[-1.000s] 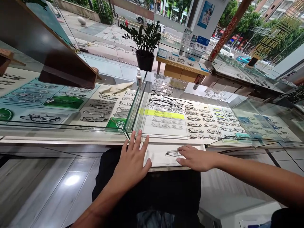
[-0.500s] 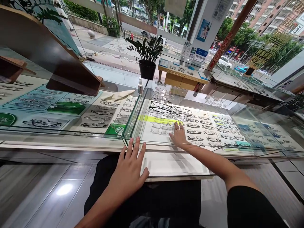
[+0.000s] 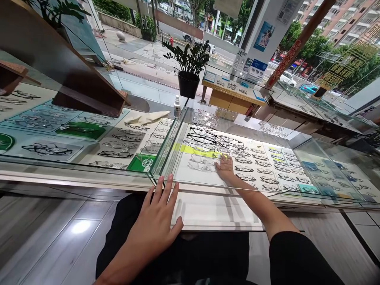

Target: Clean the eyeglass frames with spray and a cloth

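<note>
My right hand (image 3: 225, 168) reaches into the glass display case (image 3: 208, 189), palm down over its back half. The fingers are slightly bent and apart, with the tips at a pair of eyeglasses (image 3: 218, 154) by a yellow strip (image 3: 190, 150). Whether the fingertips touch that frame is hard to make out. Clear-framed eyeglasses (image 3: 202, 163) lie just left of the hand, and black eyeglasses (image 3: 202, 137) lie beyond it. My left hand (image 3: 158, 215) is open, fingers spread, its tips at the case's front edge near the glass corner. It holds nothing.
Rows of eyeglasses (image 3: 244, 168) fill the case to the right. A white pulled-out drawer or shelf (image 3: 216, 211) lies below my right forearm. On the left counter are a spray bottle (image 3: 177, 107), a cream cloth (image 3: 147, 117) and a brown wooden stand (image 3: 89, 87). A potted plant (image 3: 188, 84) stands behind.
The view has shifted slightly. My right hand stays by the yellow strip, its fingers a little more bent. My left hand keeps its spread pose at the glass edge.
</note>
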The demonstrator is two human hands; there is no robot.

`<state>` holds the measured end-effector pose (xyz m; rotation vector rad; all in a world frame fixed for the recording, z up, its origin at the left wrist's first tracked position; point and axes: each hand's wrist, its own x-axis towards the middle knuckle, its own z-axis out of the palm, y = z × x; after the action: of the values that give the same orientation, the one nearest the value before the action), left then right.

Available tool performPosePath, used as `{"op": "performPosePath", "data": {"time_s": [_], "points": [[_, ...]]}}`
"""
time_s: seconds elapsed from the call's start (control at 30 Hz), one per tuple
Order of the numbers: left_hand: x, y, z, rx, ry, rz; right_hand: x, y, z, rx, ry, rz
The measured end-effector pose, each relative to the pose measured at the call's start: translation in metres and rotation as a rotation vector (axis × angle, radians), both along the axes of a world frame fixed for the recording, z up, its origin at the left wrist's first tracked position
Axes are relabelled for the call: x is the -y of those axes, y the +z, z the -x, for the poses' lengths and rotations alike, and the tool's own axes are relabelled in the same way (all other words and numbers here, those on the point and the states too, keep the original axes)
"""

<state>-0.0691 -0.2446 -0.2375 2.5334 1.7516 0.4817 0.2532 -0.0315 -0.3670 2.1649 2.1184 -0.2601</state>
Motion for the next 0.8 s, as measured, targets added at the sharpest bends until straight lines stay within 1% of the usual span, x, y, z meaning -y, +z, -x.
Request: {"op": "performPosePath", "data": {"time_s": [0.1, 0.17, 0.23, 0.33, 0.4, 0.47, 0.57, 0.63, 0.67, 0.7, 0.73, 0.77, 0.8], "points": [[0.0, 0.002, -0.002, -0.007, 0.01, 0.012, 0.0, -0.001, -0.002, -0.009, 0.005, 0.006], [0.0, 0.004, -0.002, -0.014, 0.01, 0.011, -0.001, 0.001, -0.001, -0.019, 0.005, 0.008], [0.0, 0.004, -0.002, -0.018, 0.005, 0.006, -0.001, 0.007, 0.0, -0.029, 0.001, 0.011], [-0.001, 0.003, -0.001, -0.01, 0.0, -0.011, 0.005, 0.023, 0.004, -0.045, 0.004, 0.007], [-0.001, 0.002, -0.001, 0.003, 0.001, -0.02, 0.014, 0.036, 0.009, -0.056, 0.02, -0.006], [-0.002, 0.001, -0.001, 0.017, 0.002, -0.025, 0.029, 0.048, 0.017, -0.072, 0.06, -0.004], [-0.002, 0.0, -0.001, 0.029, 0.002, -0.024, 0.064, 0.066, 0.035, -0.114, 0.207, 0.085], [-0.002, 0.0, -0.002, 0.033, 0.005, -0.023, 0.094, 0.082, 0.047, -0.157, 0.319, 0.184], [-0.002, 0.0, -0.002, 0.033, 0.007, -0.021, 0.109, 0.094, 0.053, -0.184, 0.367, 0.227], [-0.002, 0.0, -0.002, 0.033, 0.007, -0.023, 0.124, 0.108, 0.058, -0.227, 0.428, 0.286], [-0.002, 0.0, -0.002, 0.032, 0.005, -0.025, 0.138, 0.126, 0.062, -0.294, 0.523, 0.407], [-0.002, 0.0, -0.002, 0.031, 0.0, -0.026, 0.148, 0.146, 0.065, -0.358, 0.607, 0.487], [-0.002, 0.0, -0.002, 0.027, -0.006, -0.027, 0.156, 0.168, 0.067, -0.401, 0.649, 0.525]]}}
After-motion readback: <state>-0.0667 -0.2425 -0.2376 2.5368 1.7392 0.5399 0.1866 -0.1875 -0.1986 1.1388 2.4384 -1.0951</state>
